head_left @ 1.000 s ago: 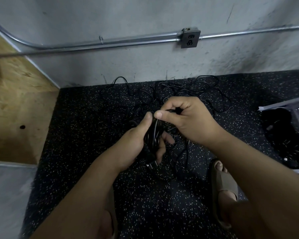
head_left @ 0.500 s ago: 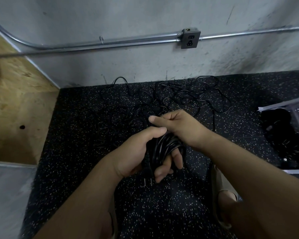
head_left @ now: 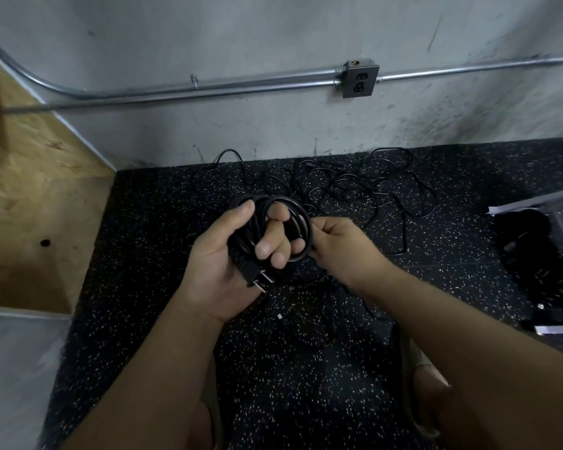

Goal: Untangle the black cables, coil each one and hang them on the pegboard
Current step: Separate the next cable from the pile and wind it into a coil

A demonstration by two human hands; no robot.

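Head view: left hand (head_left: 218, 264) grips one coiled cable (head_left: 239, 251); right hand (head_left: 342, 245) pinches its outer edge.

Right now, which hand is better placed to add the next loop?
Probably the right hand: it pinches the edge of the coil, nearer the tangle on the floor. The left hand is full, gripping the coil.

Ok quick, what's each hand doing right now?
Left hand: closed, gripping the coiled black cable, its plug poking out below.
Right hand: closed, pinching the right edge of that coil.
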